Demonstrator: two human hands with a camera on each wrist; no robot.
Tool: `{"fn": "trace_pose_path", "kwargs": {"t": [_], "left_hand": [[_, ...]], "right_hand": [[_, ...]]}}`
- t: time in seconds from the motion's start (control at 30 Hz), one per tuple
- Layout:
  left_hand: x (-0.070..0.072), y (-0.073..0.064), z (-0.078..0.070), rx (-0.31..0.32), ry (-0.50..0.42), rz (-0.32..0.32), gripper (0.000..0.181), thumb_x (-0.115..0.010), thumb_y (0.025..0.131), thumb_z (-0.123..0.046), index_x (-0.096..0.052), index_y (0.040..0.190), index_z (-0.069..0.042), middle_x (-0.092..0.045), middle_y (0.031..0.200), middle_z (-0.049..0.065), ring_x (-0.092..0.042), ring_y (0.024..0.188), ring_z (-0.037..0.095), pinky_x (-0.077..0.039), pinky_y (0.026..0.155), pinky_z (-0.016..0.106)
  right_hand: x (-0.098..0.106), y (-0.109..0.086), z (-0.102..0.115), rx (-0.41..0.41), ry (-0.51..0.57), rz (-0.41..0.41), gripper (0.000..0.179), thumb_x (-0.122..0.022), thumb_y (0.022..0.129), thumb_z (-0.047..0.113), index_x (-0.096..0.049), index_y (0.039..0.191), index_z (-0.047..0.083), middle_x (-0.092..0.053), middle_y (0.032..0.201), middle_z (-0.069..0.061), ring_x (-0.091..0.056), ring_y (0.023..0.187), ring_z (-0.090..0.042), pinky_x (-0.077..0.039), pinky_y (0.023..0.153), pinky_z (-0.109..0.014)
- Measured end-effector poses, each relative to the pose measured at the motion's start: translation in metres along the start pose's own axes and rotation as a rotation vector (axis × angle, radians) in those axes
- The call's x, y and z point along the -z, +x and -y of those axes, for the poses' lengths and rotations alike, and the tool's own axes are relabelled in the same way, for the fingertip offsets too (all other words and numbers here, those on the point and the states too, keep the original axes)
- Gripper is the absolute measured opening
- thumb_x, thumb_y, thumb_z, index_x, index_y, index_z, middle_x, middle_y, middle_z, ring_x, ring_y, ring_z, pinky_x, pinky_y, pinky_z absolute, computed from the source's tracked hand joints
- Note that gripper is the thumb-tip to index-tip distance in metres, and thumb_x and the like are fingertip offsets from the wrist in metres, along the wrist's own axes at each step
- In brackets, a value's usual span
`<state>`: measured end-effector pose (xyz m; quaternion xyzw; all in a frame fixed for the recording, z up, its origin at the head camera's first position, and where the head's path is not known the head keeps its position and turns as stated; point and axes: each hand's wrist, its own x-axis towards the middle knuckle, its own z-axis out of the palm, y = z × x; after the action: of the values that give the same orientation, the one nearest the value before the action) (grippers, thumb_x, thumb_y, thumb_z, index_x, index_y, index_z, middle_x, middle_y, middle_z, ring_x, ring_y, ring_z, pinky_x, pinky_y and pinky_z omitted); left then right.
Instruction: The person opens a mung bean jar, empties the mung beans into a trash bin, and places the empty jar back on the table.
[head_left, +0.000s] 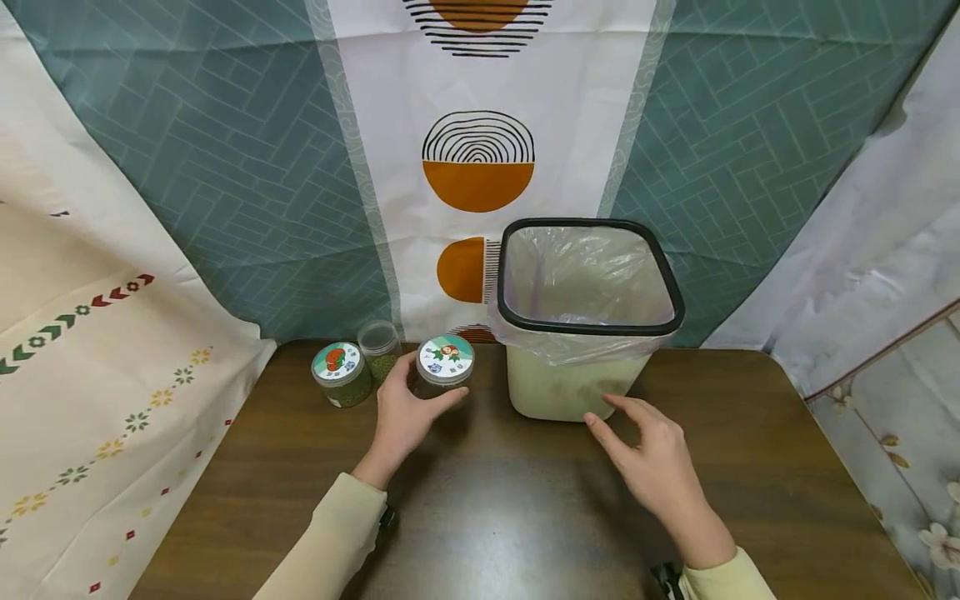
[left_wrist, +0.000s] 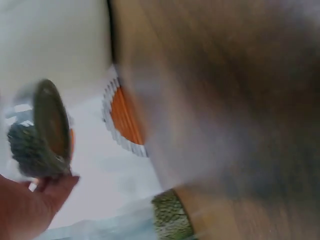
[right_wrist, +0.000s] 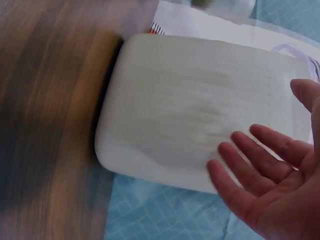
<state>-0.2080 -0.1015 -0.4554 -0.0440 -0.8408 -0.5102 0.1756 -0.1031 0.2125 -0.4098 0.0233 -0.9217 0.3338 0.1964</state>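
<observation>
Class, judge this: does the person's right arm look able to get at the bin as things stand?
Likely yes: the right grip is empty and close to the bin, with nothing visible between them. The left grip holds a jar to the bin's left, seemingly out of the way.

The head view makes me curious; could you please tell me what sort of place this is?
Probably a makeshift tabletop workspace, perhaps in a home: geometric-print cloth hangs behind a dark wooden table, on which a lined trash bin stands.
</observation>
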Motion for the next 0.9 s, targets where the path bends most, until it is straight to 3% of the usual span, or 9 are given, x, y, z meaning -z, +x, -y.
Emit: {"fn": "trace_pose_path", "kwargs": {"t": [0.17,0.4,0.63,0.9], "left_hand": [[0.006,-0.023,-0.024,-0.153,-0.009,0.061,0.079,-0.080,0.058,-0.058,-0.049,0.126,-0.034,-0.056,0.115,-0.016,-0.054,0.102,0.002,-0.053,0.083,0.032],[0.001,-0.043,-0.061,-0.337,-0.054,0.152,0.083,-0.080,0.063,-0.053,-0.044,0.135,-0.031,-0.055,0.121,-0.012,-0.056,0.106,0.005,-0.054,0.083,0.026],[-0.015,-0.055,-0.079,-0.454,0.034,0.188,0.086,-0.078,0.061,-0.059,-0.043,0.135,-0.032,-0.054,0.121,-0.016,-0.053,0.109,0.001,-0.050,0.089,0.025],[-0.026,-0.063,-0.084,-0.512,0.169,0.168,0.085,-0.075,0.060,-0.063,-0.051,0.131,-0.025,-0.058,0.113,-0.009,-0.056,0.100,0.002,-0.052,0.085,0.021]], "right_hand": [[-0.003,0.000,0.006,-0.057,0.025,0.108,0.057,-0.053,0.087,0.056,-0.059,0.125,0.014,-0.063,0.120,-0.005,-0.058,0.114,-0.024,-0.048,0.090,-0.048],[-0.008,0.003,0.019,-0.048,0.060,0.114,0.054,-0.052,0.088,0.055,-0.059,0.125,0.016,-0.062,0.121,0.000,-0.058,0.109,-0.019,-0.052,0.084,-0.041],[-0.004,0.003,0.029,-0.052,0.104,0.146,0.049,-0.051,0.090,0.053,-0.061,0.122,0.017,-0.063,0.120,0.005,-0.061,0.107,-0.015,-0.054,0.083,-0.038],[-0.008,0.006,0.043,0.004,0.224,0.174,0.041,-0.060,0.088,0.046,-0.060,0.122,0.024,-0.066,0.108,0.009,-0.061,0.098,-0.005,-0.055,0.078,-0.030]]}}
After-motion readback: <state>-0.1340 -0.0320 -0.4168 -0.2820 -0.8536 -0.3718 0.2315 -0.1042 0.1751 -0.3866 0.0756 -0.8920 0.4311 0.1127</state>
